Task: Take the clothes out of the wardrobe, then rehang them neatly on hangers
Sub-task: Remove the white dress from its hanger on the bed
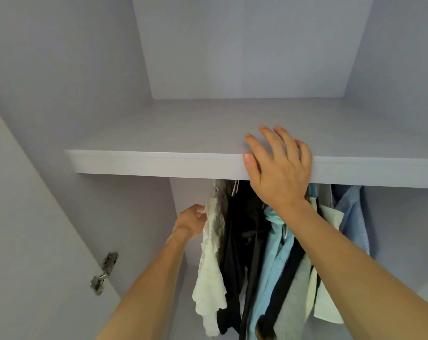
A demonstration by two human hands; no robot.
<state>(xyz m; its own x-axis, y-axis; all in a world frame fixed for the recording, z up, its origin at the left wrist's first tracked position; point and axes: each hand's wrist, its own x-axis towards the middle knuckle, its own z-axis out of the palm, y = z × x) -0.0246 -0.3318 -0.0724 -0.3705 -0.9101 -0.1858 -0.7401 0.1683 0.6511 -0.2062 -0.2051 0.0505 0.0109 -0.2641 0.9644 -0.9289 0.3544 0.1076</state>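
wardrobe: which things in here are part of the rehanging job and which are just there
Job: cream top, black garments, light blue top, blue striped shirt, left hand at the cream top.
Just there: shelf under the right hand, door hinge.

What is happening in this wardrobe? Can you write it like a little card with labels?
place: inside an open wardrobe, under a pale shelf
right hand: lies flat on the shelf's front edge, fingers spread
left hand: at the edge of the white top; grip unclear
hanging clothes: white top, black garment, light blue top, blue striped shirt
door: metal hinge at lower left
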